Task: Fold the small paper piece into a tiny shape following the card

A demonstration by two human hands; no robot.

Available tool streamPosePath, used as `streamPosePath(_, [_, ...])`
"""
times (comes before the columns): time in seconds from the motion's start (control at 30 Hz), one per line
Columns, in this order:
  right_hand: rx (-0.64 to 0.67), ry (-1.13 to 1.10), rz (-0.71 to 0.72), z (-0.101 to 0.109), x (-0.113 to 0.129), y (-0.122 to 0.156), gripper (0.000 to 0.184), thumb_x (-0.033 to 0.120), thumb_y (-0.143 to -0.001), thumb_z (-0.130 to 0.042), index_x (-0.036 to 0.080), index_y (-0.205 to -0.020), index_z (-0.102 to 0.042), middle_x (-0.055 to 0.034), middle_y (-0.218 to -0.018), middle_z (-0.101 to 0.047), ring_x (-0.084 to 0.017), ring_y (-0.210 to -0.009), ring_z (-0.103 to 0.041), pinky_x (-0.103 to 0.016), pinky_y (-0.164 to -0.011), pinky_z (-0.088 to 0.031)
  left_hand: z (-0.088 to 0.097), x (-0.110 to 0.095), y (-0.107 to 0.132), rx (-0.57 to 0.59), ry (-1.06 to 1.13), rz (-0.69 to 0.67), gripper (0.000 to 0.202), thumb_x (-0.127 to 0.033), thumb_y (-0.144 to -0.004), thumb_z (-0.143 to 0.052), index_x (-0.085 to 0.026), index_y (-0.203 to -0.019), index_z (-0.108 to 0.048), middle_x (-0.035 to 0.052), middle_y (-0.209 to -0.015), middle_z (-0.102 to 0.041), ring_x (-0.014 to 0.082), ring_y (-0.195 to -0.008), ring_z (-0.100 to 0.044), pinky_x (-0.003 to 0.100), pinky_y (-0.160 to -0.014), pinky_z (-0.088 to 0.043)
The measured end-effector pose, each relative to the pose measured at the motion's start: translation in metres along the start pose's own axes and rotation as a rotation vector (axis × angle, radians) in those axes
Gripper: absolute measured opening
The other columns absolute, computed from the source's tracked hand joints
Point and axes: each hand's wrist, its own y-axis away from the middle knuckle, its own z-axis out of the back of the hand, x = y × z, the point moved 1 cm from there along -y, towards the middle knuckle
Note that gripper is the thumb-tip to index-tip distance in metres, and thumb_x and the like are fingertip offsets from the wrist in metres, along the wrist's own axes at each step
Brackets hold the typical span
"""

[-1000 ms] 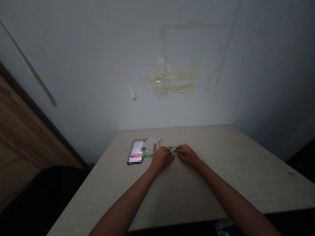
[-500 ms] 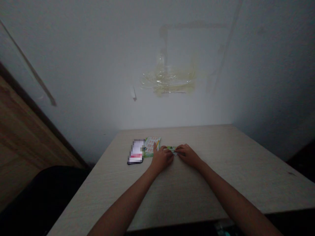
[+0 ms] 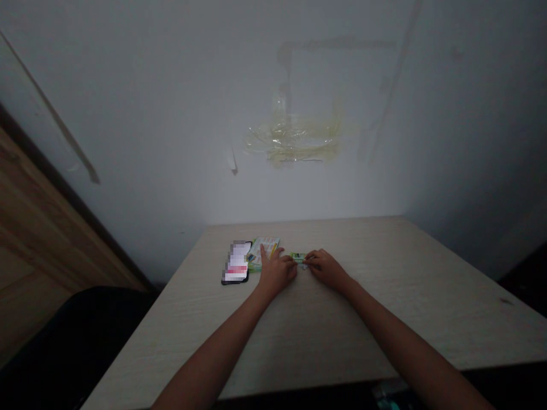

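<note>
Head view: small green piece (image 3: 298,257) pinched by left hand (image 3: 276,271), outer fingers splayed, and right hand (image 3: 328,269), fingers curled; best held flat.

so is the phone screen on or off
On: the phone screen looks bright white, with a pink band across its nearer part; pixelation hides what it displays.

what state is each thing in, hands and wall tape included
phone, face up, screen lit
leaflet, lying down, partly hidden by the left hand
small card, lying between both hands' fingertips
left hand, fingers curled at the card
right hand, fingers bent at the card
tape, stuck up, wrinkled
</note>
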Motion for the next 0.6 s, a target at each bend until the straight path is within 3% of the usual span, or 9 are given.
streamPosePath(0.6, [-0.002,0.012,-0.001,0.0026,0.0045,-0.0002,0.031,0.011,-0.084,-0.056,0.023,-0.109,-0.072,-0.0071,-0.109,-0.067,-0.021,-0.101,-0.055,-0.036,-0.091,-0.045,0.0029,0.0057,-0.0030,-0.058,-0.117,0.102,0.021,-0.034,-0.089,-0.054,-0.035,-0.097,-0.073,0.0004,-0.103,-0.073,0.0327,-0.123,-0.046,0.073,-0.105,0.016])
